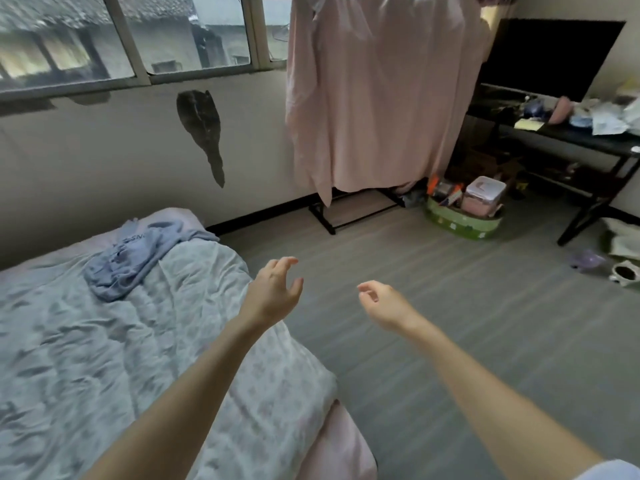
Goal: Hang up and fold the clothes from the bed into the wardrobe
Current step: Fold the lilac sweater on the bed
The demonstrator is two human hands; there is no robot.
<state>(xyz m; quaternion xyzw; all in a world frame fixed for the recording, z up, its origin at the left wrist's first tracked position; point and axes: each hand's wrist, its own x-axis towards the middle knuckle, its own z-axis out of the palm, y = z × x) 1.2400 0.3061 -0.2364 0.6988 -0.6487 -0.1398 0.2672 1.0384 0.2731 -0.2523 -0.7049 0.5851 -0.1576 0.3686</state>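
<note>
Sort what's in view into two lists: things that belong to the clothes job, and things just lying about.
Job:
blue garment crumpled on the bed
pink-covered rack, likely the wardrobe
left hand and right hand, both holding nothing

Lying about:
green basket with pink box
black desk, cluttered
monitor

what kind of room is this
Most likely a lived-in bedroom. A bed with a rumpled floral quilt carries a blue garment, a rack draped in pink cloth stands by the window, and a cluttered black desk holds a dark screen.
</note>
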